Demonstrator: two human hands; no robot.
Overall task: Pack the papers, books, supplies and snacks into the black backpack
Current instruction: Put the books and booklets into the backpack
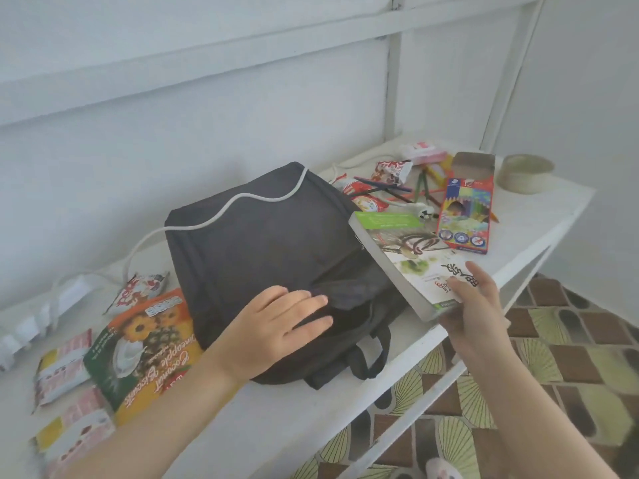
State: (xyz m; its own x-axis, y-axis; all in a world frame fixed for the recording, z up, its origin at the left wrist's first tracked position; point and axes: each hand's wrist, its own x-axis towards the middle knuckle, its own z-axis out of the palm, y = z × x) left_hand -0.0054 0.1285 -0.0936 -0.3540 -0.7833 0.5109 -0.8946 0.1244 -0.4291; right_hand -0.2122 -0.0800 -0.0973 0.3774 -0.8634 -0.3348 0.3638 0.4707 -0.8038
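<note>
The black backpack (256,243) lies flat on the white table (276,420), its opening facing the front right. My left hand (280,319) rests on the flap at the opening, fingers spread and pressing the fabric. My right hand (473,305) grips the near corner of a thick white-and-green book (404,257), which is tilted with its far end over the backpack's right side. A green and orange biscuit box (141,350) lies left of the bag. A coloured pencil box (466,216) stands open to the right.
Snack packets (62,368) lie at the left front, and more red packets (390,172) with loose pencils (425,191) sit behind the book. A white cable (242,202) runs over the backpack. A round bowl (525,172) sits at the far right corner. Patterned floor lies beyond the table edge.
</note>
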